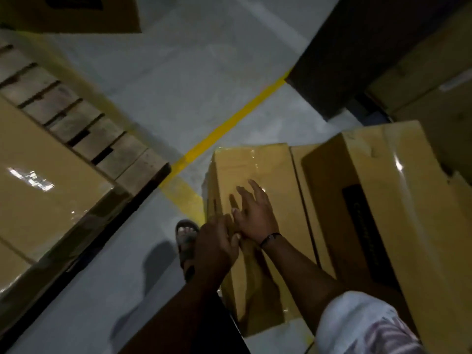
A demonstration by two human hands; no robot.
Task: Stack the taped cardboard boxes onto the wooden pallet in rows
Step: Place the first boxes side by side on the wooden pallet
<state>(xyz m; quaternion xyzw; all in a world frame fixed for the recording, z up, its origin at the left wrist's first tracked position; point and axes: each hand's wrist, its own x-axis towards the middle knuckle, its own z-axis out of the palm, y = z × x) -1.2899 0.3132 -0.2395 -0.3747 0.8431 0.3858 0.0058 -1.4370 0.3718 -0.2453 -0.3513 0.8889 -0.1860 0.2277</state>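
Right hand [255, 213] open, fingers spread, over taped box [255, 164] top. Left hand [217, 241] just beside it at box edge, fingers curled; grip cannot be told.

The floor box [255, 175] is showing matt brown cardboard, with a clear tape strip [255, 157] glaring glossy along its top. The pallet [84, 129] slats are presenting bare, rough, scuffed wood. The loaded box [38, 180] on it is reflecting light off glossy, wrinkled tape. The larger box [388, 195] is appearing as matt cardboard, its tape glinting. The floor [178, 72] is reading as a smooth grey coating with a faint sheen; the yellow line [229, 123] is looking painted. The sleeve [362, 325] is showing soft pale cloth.
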